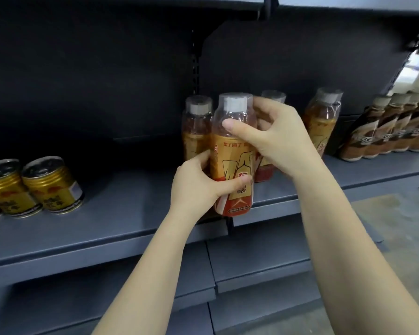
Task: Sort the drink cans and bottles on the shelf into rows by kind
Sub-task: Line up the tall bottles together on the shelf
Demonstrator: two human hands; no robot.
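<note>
Where the dark grey metal shelf runs left to right, drinks stand in groups. Far right: a row of brown coffee bottles with grey caps, four visible. Centre: clear plastic bottles of amber drink with orange labels and white caps, one at far left, one behind the right hand, one tilted to the right. A fifth such bottle, the near amber bottle, sits at the shelf's near edge; the left hand grips its lower body, the right hand pinches its neck. Left: two gold cans with ribbed shoulders. Bare shelf lies between cans and bottles.
</note>
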